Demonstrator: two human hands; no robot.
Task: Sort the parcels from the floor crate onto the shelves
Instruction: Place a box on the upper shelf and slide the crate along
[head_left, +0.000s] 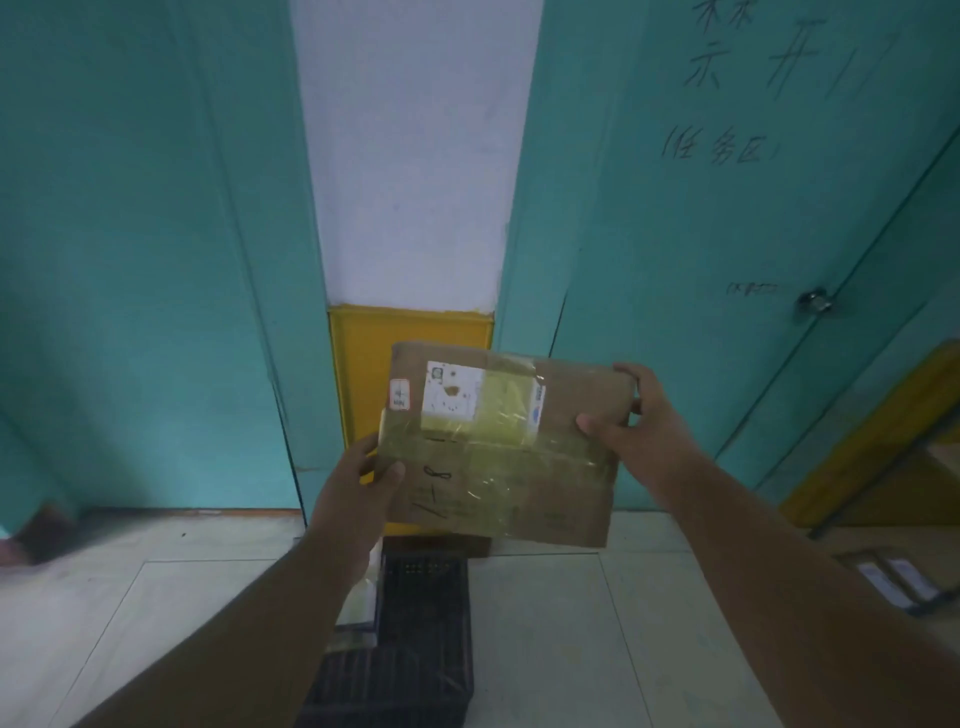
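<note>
Parcel (498, 447): white label unreadable; left hand (358, 499), right hand (639, 421) grip.

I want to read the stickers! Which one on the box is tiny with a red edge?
The small label at the cardboard parcel's left edge; the bigger white label beside it has none.

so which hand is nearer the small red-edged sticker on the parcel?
Left. The left hand grips the parcel at its lower left corner, just below the sticker; the right hand holds the far right edge.
</note>
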